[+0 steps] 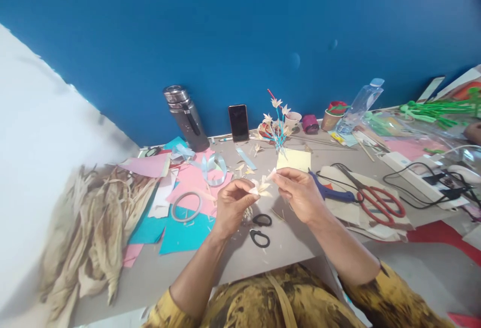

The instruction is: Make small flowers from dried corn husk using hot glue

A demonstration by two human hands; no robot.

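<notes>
Over the middle of the table, my left hand point(235, 202) pinches a pale, cream-coloured husk flower point(261, 187) with pointed petals. Close on its right, my right hand point(296, 190) holds a small pale petal piece point(271, 175) between thumb and fingertips, at the flower's upper edge. Whether the piece touches the flower I cannot tell. Below the hands lie black-handled scissors point(260, 238), their blades hidden from view. Beside my right hand rests a blue glue gun point(332, 192).
Dried corn husks point(101, 232) heap at the left. A roll of tape point(187, 206) lies on coloured paper. Behind stand a dark flask point(186, 117), a phone point(238, 123) and finished flowers on blue stems point(278, 127). Red-handled scissors point(381, 205) and a power strip point(421, 177) lie right.
</notes>
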